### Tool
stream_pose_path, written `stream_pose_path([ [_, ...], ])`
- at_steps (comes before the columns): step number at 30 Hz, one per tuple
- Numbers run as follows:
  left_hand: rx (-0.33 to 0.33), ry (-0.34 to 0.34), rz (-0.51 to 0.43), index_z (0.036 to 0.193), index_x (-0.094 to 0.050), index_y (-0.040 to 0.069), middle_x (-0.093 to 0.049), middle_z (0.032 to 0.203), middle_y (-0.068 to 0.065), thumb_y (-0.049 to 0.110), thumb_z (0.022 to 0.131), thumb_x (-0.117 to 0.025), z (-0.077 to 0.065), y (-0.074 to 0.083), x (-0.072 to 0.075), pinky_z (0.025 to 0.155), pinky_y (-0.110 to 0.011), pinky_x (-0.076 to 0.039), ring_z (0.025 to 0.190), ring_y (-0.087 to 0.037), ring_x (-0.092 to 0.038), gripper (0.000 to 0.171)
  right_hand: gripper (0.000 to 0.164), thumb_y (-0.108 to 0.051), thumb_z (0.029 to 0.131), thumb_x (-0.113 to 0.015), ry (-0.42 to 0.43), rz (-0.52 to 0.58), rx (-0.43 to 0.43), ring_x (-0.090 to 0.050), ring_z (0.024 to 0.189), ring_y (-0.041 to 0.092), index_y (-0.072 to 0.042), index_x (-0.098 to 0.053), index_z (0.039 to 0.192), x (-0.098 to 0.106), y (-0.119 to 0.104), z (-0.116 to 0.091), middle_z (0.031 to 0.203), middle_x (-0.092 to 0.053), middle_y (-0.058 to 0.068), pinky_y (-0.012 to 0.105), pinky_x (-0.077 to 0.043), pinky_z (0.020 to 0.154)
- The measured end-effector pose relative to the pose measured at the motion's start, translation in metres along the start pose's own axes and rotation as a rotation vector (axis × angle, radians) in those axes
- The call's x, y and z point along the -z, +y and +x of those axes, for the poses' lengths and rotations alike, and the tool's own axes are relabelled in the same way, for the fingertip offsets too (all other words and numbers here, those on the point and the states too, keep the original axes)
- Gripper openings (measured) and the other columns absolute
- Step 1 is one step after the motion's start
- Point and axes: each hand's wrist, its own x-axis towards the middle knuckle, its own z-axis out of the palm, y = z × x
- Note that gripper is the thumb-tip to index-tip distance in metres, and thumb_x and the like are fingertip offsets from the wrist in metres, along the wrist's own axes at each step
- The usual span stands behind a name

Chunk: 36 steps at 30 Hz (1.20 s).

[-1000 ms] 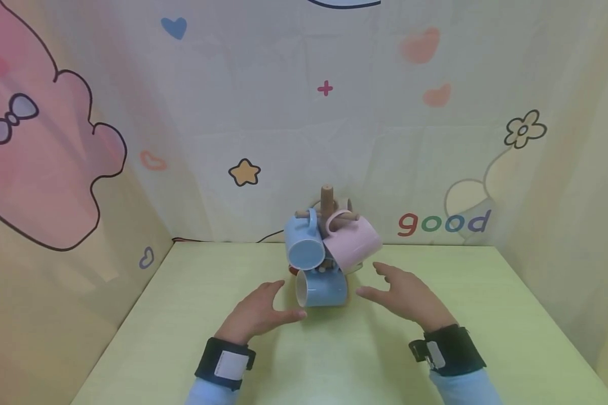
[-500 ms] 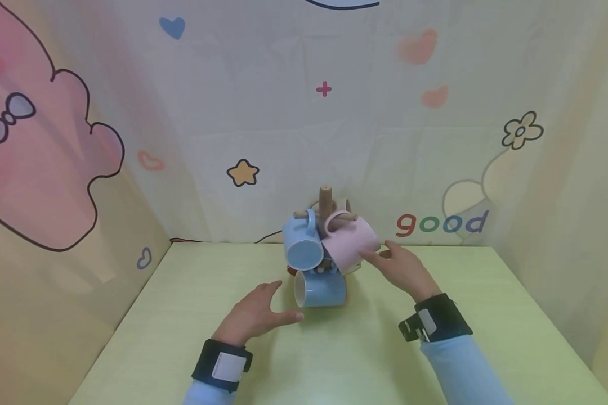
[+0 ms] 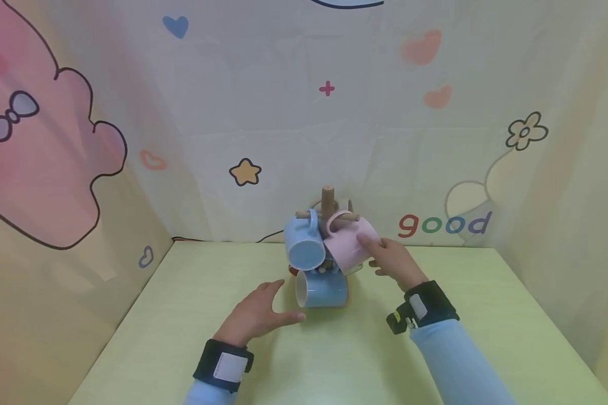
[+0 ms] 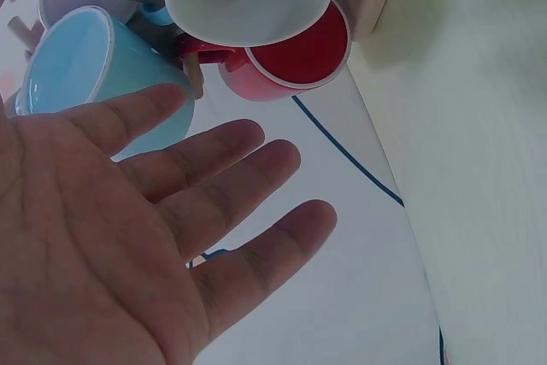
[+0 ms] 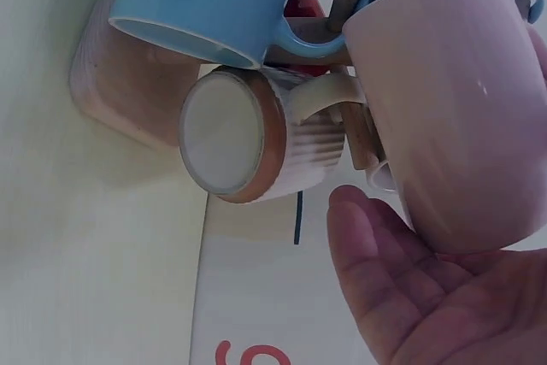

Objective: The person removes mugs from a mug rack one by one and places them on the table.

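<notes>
A wooden mug tree stands at the back middle of the table, hung with several mugs. My right hand grips the pink mug near its base, thumb on the near side. That mug's handle still loops over an upper peg. Left of it hangs a light blue mug, and a second blue mug lies sideways below. My left hand holds nothing, its fingers spread left of the lower blue mug. In the left wrist view, a red mug shows behind.
A ribbed mug with a brown band hangs low on the tree's right side. The tree's wooden base sits on the pale green table. A printed curtain closes off the back, and a thin cable runs behind.
My right hand has moved up and inward from beside the tree and taken hold of the pink mug. The left hand and the mugs stay about where they were.
</notes>
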Motion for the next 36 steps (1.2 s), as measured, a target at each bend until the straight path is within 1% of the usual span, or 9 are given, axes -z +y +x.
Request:
stream_pose_path([
  [6, 0.007, -0.007, -0.014, 0.149, -0.042, 0.008, -0.042, 0.149, -0.02, 0.062, 0.077, -0.075, -0.001, 0.001, -0.001, 0.103, -0.059, -0.039, 0.134, -0.04, -0.043, 0.096, 0.09, -0.065, 0.096, -0.046, 0.002, 0.08, -0.022, -0.056, 0.121, 0.042, 0.01, -0.035, 0.144, -0.001, 0.003, 0.004, 0.138, -0.049, 0.031, 0.045, -0.051, 0.095],
  [9, 0.013, -0.01, -0.011, 0.149, -0.041, 0.008, -0.042, 0.149, -0.02, 0.062, 0.077, -0.075, -0.001, 0.001, -0.001, 0.103, -0.06, -0.039, 0.134, -0.041, -0.043, 0.096, 0.09, -0.065, 0.095, -0.047, -0.003, 0.158, -0.034, -0.056, 0.121, 0.042, 0.009, -0.034, 0.144, -0.002, 0.005, 0.006, 0.138, -0.048, 0.03, 0.044, -0.05, 0.096],
  [13, 0.018, -0.014, -0.011, 0.149, -0.042, 0.008, -0.043, 0.149, -0.02, 0.061, 0.077, -0.075, -0.002, 0.001, -0.002, 0.102, -0.06, -0.039, 0.134, -0.041, -0.044, 0.095, 0.09, -0.063, 0.096, -0.049, -0.014, 0.275, -0.058, -0.052, 0.124, 0.043, 0.009, -0.031, 0.146, -0.004, 0.006, 0.008, 0.141, -0.044, 0.029, 0.045, -0.046, 0.101],
  [17, 0.019, -0.014, -0.012, 0.149, -0.042, 0.008, -0.044, 0.148, -0.02, 0.06, 0.078, -0.076, -0.003, 0.0, -0.003, 0.102, -0.061, -0.04, 0.133, -0.041, -0.044, 0.095, 0.089, -0.058, 0.097, -0.053, -0.026, 0.403, -0.079, -0.048, 0.128, 0.043, 0.008, -0.025, 0.149, -0.006, 0.005, 0.008, 0.145, -0.038, 0.028, 0.046, -0.042, 0.104],
  [21, 0.014, -0.014, -0.012, 0.149, -0.042, 0.008, -0.044, 0.148, -0.02, 0.061, 0.077, -0.075, -0.003, -0.002, -0.005, 0.102, -0.06, -0.04, 0.133, -0.041, -0.044, 0.095, 0.089, -0.054, 0.097, -0.056, -0.024, 0.486, -0.103, -0.047, 0.128, 0.043, 0.007, -0.021, 0.151, -0.007, 0.004, 0.008, 0.146, -0.036, 0.028, 0.046, -0.04, 0.105],
  [26, 0.004, -0.009, -0.014, 0.148, -0.043, 0.007, -0.044, 0.148, -0.02, 0.06, 0.077, -0.076, -0.003, -0.003, -0.006, 0.102, -0.06, -0.04, 0.133, -0.041, -0.044, 0.095, 0.086, -0.049, 0.097, -0.058, 0.024, 0.504, -0.114, -0.049, 0.126, 0.043, 0.008, -0.023, 0.15, -0.007, 0.0, 0.007, 0.147, -0.035, 0.028, 0.046, -0.041, 0.105],
  [31, 0.006, -0.008, -0.01, 0.148, -0.043, 0.006, -0.044, 0.148, -0.021, 0.06, 0.077, -0.076, -0.003, -0.003, -0.005, 0.102, -0.06, -0.04, 0.133, -0.041, -0.045, 0.095, 0.085, -0.05, 0.095, -0.06, 0.079, 0.442, -0.114, -0.05, 0.127, 0.041, 0.008, -0.03, 0.149, -0.004, -0.004, 0.006, 0.148, -0.038, 0.027, 0.045, -0.041, 0.105],
  [36, 0.003, -0.005, -0.006, 0.149, -0.043, 0.006, -0.044, 0.147, -0.021, 0.06, 0.077, -0.076, -0.003, -0.004, -0.006, 0.102, -0.06, -0.04, 0.132, -0.041, -0.045, 0.095, 0.088, -0.053, 0.094, -0.06, 0.106, 0.411, -0.119, -0.049, 0.128, 0.041, 0.006, -0.028, 0.151, 0.0, -0.004, 0.005, 0.15, -0.035, 0.027, 0.045, -0.04, 0.105],
])
